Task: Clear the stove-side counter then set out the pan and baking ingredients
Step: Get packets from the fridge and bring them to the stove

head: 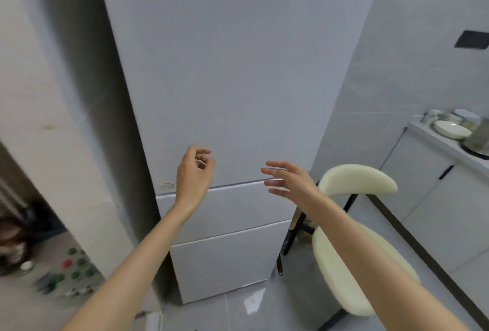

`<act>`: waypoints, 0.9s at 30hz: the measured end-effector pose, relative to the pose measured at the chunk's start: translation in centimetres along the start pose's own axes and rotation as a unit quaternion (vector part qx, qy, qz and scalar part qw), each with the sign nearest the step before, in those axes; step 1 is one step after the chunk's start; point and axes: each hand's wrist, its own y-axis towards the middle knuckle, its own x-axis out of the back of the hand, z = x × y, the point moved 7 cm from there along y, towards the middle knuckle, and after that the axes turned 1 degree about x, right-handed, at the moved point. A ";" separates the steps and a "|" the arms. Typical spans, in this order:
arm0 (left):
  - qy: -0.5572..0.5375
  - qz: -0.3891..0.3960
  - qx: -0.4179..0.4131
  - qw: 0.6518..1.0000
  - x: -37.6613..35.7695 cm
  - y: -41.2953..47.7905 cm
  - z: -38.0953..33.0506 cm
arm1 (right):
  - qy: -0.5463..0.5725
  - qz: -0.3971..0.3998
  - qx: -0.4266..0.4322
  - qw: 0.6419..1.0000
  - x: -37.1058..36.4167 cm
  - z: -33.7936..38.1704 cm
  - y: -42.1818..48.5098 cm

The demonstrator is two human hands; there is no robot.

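A tall white fridge fills the middle of the head view, with its doors closed. My left hand is raised in front of the lower edge of its top door, fingers curled and holding nothing. My right hand hovers to the right at the same height, fingers spread, empty. Neither hand touches the fridge as far as I can tell. At the far right the counter carries a white bowl and the rim of a dark pan.
A cream chair with black legs stands right of the fridge, under my right forearm. White cabinets run along the right. Several bottles with coloured caps sit on the floor at the lower left, beside a wall.
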 end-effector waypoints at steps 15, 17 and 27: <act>0.002 -0.114 0.123 0.986 7.5 6.7 9.1 | -0.091 0.088 0.044 0.991 -10.6 0.4 8.3; -0.028 -0.117 0.130 0.984 7.5 7.2 9.4 | -0.104 0.092 0.053 0.989 -10.4 0.5 8.3; 0.006 -0.138 0.134 0.981 8.6 7.1 9.9 | -0.161 0.139 0.081 0.974 -8.0 0.6 4.7</act>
